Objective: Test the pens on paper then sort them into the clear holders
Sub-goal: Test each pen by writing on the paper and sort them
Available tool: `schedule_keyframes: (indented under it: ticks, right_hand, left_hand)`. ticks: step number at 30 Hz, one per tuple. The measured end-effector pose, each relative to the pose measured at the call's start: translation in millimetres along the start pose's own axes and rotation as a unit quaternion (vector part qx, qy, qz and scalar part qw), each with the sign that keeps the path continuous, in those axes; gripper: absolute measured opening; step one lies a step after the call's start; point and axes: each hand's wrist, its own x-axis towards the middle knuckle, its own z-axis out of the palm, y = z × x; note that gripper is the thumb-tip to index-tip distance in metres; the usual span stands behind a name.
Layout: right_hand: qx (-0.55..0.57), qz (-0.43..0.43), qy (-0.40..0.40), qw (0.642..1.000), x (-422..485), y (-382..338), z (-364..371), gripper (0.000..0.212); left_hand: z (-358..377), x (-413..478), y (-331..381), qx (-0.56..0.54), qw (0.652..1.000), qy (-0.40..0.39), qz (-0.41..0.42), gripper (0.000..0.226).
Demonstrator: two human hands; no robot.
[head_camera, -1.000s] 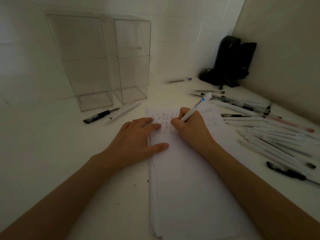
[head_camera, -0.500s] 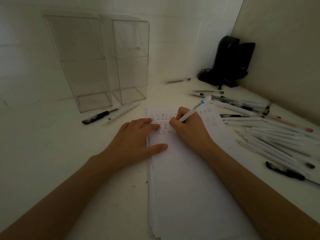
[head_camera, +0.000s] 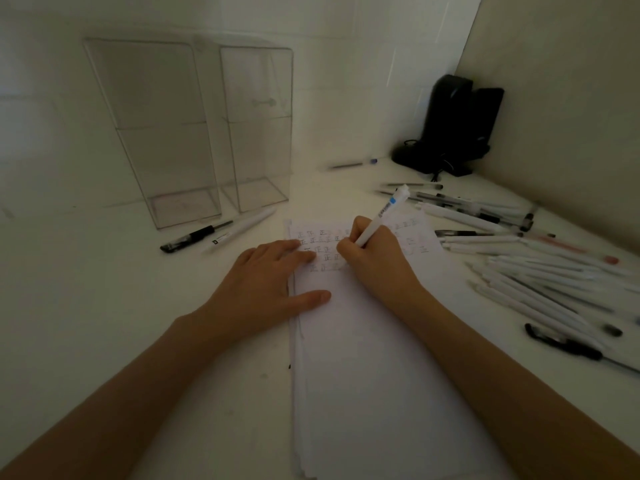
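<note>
White, slim plastic pen (head_camera: 375, 220) sits pinched in the right hand (head_camera: 375, 261), tip down at the paper stack (head_camera: 381, 375); the left hand (head_camera: 263, 289) lies flat, fingers straight, pressing the sheet's edge. Two clear boxy holders (head_camera: 156, 133) stand behind.

The left forearm (head_camera: 138, 393) at the lower left of the frame and the right forearm (head_camera: 519, 375) at the lower right are bare and slender. The left hand (head_camera: 263, 289) and right hand (head_camera: 374, 261) are bare too.

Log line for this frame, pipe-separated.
phase: pen test | right hand: grips white pen at marked paper | left hand: flat on paper | clear holders: no pens inside | pen pile: right of paper
</note>
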Motion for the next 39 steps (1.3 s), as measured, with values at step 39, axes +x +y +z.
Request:
schedule_keyframes:
  ticks: [39]
  right_hand:
    - [0.194,-0.035,0.027,0.98,-1,4,-5,0.031]
  left_hand:
    - [-13,-1,-5,-0.121,0.971,0.2,-0.045,0.026]
